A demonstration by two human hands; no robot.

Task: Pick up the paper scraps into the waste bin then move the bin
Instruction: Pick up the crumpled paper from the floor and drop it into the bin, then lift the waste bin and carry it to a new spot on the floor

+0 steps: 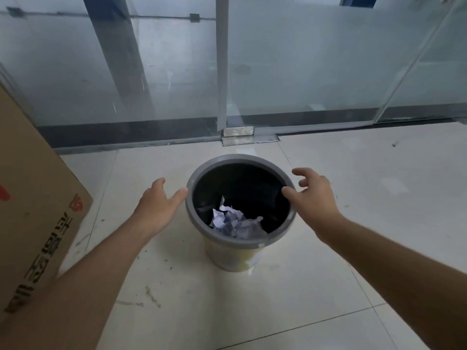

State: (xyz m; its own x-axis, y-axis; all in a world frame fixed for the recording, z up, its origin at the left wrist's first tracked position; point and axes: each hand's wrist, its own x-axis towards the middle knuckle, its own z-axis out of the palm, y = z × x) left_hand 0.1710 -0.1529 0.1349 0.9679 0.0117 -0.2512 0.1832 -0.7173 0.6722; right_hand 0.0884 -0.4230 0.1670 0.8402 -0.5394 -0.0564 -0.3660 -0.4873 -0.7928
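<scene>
Grey-rimmed, pale yellow waste bin (228, 258) holds white paper scraps (235, 221); brown cardboard box (32, 198) bears red marks

Soft, even daylight fills the scene, seemingly coming through the frosted glass wall (303, 72) ahead; nothing is blown out. The pale floor tiles (328, 286) carry a broad, dull sheen rather than hard glare. Shadows are faint: a weak, diffuse one lies on the floor around the base of the waste bin (192, 205), whose black interior is too dark to show detail apart from the pale crumpled paper scraps (235, 221). Focus is fair at the centre and softer overall, with slight smearing. Wide-angle distortion bends the glass frames and stretches the forearms and cardboard box (32, 210) near the edges.
</scene>
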